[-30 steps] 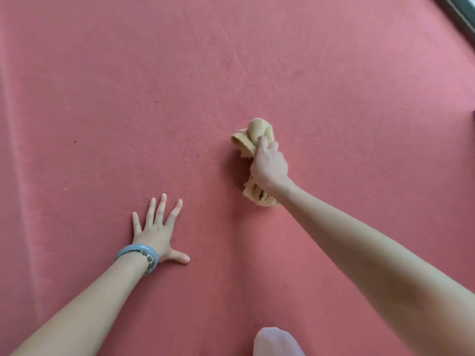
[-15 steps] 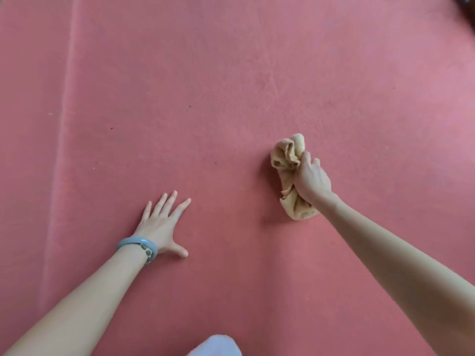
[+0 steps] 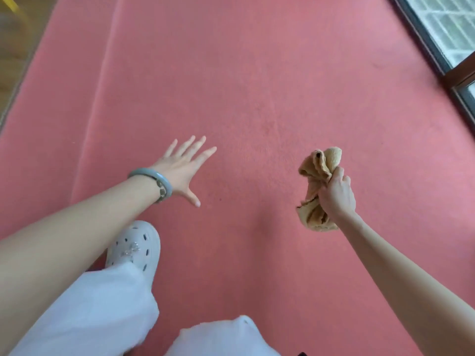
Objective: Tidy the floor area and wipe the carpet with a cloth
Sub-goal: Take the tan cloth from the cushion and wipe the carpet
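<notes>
R fingers [image 3: 339,176] curled tight round bunched tan cloth [image 3: 316,167]; cloth sticks out above and below right hand [image 3: 337,196]. L fingers [image 3: 190,145] straight, spread, holding nothing; left hand [image 3: 180,170] palm-down over red carpet [image 3: 257,86], contact unclear. Cloth well apart from left hand. Grey bracelet [image 3: 157,181] on L wrist. White shoe [image 3: 136,249] below L forearm.

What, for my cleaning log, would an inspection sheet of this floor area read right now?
Surface: red carpet, with a long crease along its left part.
Job's things: tan cloth, bunched up, appears off the carpet.
Clutter: nothing seen.
Grippers: left hand open with fingers spread and a bracelet on the wrist; right hand grips the cloth.
Cables: nothing seen.
Surroundings: window at top right; wooden floor at top left; white shoe on the carpet.
</notes>
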Demonstrator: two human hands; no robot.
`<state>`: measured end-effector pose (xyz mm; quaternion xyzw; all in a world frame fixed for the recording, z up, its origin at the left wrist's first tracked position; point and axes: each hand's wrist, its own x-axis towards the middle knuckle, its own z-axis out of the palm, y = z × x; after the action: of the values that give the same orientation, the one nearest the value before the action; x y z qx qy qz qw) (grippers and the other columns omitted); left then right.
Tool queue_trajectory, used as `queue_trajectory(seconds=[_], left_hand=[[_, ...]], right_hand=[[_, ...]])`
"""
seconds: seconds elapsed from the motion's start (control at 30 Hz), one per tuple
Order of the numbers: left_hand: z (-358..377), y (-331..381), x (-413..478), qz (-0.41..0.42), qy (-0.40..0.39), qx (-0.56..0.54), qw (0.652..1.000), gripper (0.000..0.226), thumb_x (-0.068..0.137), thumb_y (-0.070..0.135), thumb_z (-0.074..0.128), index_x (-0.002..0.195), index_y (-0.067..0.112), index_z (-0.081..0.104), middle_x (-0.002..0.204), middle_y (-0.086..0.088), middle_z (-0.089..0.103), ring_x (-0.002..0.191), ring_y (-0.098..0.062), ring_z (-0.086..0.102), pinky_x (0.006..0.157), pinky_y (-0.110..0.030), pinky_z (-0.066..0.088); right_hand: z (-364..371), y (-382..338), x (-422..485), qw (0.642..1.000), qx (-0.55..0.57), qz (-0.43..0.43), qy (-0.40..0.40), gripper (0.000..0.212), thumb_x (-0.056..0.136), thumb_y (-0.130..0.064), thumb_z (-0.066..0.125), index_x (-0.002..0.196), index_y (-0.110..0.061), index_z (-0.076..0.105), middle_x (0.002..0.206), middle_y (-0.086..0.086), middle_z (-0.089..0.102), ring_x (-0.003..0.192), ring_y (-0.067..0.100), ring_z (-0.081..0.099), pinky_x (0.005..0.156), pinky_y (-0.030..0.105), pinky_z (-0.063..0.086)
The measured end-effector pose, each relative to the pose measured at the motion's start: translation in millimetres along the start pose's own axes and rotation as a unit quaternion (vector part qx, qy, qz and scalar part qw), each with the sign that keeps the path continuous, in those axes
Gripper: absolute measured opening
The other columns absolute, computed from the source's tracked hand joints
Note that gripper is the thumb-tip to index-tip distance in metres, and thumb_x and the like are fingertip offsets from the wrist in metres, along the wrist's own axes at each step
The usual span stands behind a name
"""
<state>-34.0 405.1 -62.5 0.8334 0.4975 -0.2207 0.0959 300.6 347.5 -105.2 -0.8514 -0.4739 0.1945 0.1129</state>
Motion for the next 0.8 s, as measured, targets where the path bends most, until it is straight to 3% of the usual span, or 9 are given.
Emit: queue_trajectory(seconds=[0.17, 0.33, 0.4, 0.53, 0.63, 0.8], left_hand=[[-42.4, -30.3, 46.7, 0.046, 0.005, 0.021, 0.999, 0.136, 0.055, 0.068, 0.074, 0.147, 0.028, -0.018, 0.156, -0.006, -0.022, 0.144, -0.025, -0.018, 0.115, -0.049, -0.003], [-11.8, -36.3, 87.7, 0.104, -0.011, 0.047, 0.993, 0.134, 0.058, 0.066, 0.073, 0.146, 0.028, -0.020, 0.155, -0.005, -0.023, 0.144, -0.024, -0.019, 0.116, -0.048, -0.004], [12.6, -40.8, 96.2, 0.091, -0.030, 0.035, 0.995, 0.135, 0.058, 0.066, 0.074, 0.146, 0.028, -0.022, 0.155, -0.005, -0.024, 0.144, -0.024, -0.019, 0.115, -0.049, -0.005], [54.1, -56.4, 111.2, 0.044, -0.056, -0.013, 0.997, 0.137, 0.057, 0.065, 0.075, 0.145, 0.029, -0.023, 0.155, -0.005, -0.025, 0.144, -0.024, -0.019, 0.114, -0.051, -0.005], [70.1, -73.2, 118.2, 0.014, -0.077, -0.054, 0.995, 0.138, 0.056, 0.064, 0.077, 0.145, 0.031, -0.023, 0.155, -0.004, -0.027, 0.144, -0.023, -0.020, 0.114, -0.053, -0.005], [86.7, -106.4, 126.7, 0.000, -0.095, -0.072, 0.993, 0.139, 0.052, 0.068, 0.076, 0.144, 0.034, -0.023, 0.154, -0.003, -0.027, 0.143, -0.023, -0.020, 0.114, -0.053, -0.005]], right_hand=[[-3.3, 35.2, 12.5, 0.995, -0.039, 0.090, 0.026, 0.025, 0.089, -0.014, 0.036, 0.113, -0.006, 0.036, 0.110, 0.026, 0.045, 0.096, 0.046, 0.051, 0.079, 0.053, 0.043], [12.6, 46.1, 34.9, 0.971, -0.021, 0.236, 0.038, 0.032, 0.088, -0.011, 0.040, 0.119, -0.005, 0.036, 0.120, 0.028, 0.043, 0.109, 0.048, 0.047, 0.090, 0.054, 0.039], [27.7, 27.3, 41.8, 0.969, -0.011, 0.246, 0.011, 0.037, 0.088, -0.013, 0.041, 0.124, -0.008, 0.034, 0.122, 0.026, 0.043, 0.110, 0.047, 0.048, 0.090, 0.052, 0.039], [75.1, -49.2, 46.6, 0.988, -0.037, 0.146, -0.041, 0.045, 0.084, -0.004, 0.042, 0.127, -0.015, 0.034, 0.126, 0.016, 0.042, 0.107, 0.041, 0.049, 0.081, 0.044, 0.040], [110.1, -124.6, 30.6, 0.992, -0.089, 0.017, -0.087, 0.040, 0.086, -0.004, 0.040, 0.125, -0.015, 0.036, 0.125, 0.015, 0.042, 0.103, 0.038, 0.051, 0.079, 0.044, 0.044], [159.9, -212.9, -31.5, 0.956, -0.063, -0.183, -0.222, 0.043, 0.084, -0.004, 0.047, 0.124, -0.012, 0.033, 0.121, 0.019, 0.044, 0.102, 0.040, 0.049, 0.073, 0.047, 0.043]])
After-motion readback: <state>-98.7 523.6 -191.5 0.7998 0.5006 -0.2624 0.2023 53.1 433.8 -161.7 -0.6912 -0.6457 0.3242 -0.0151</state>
